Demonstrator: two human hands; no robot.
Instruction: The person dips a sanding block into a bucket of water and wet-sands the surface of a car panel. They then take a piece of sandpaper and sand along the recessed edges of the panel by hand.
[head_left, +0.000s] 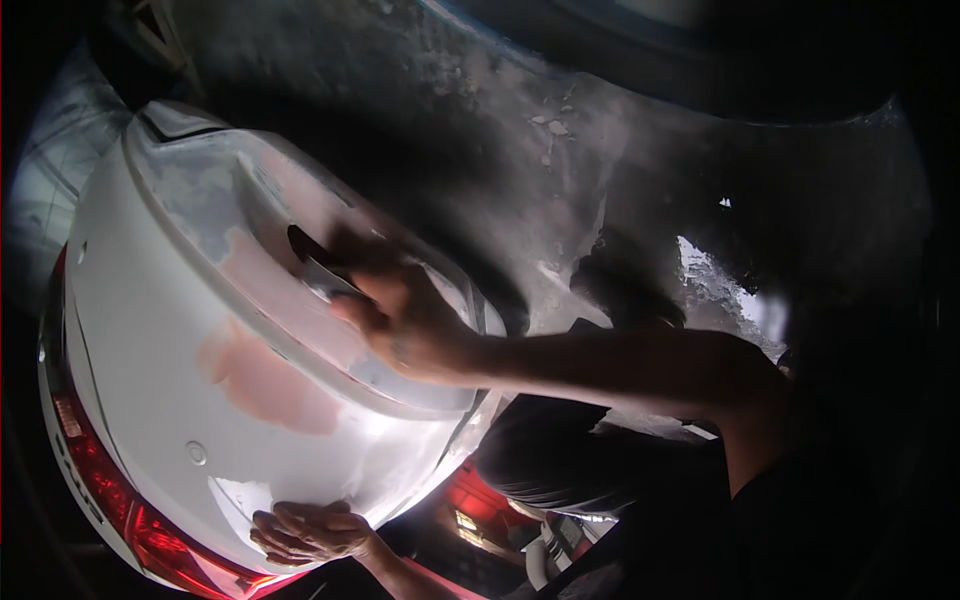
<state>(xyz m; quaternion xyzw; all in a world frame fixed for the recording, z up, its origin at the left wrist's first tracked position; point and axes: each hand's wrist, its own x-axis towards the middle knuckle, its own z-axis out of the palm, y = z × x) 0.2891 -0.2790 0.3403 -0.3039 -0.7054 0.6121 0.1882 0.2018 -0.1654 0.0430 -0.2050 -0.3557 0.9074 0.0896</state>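
A white car body panel (150, 290) with smooth pinkish filler patches (270, 385) and dull grey areas spreads across the left of the view. My right hand (405, 315) is closed round a thin, flat tool (322, 278) with a dark edge and a pale face; motion blur and my fingers hide its exact kind. That tool lies against the pinkish upper part of the panel, near a raised ridge. Lower down, my left hand (310, 532) rests on the white surface with fingers stretched out, close to the red tail light (165, 540), and holds nothing.
A small round fitting (197, 453) sits on the panel between the filler patch and the tail light. Stained grey floor (560, 130) lies beyond the car. At the bottom, a red object (485, 500) and some pale items show beside dark clothing.
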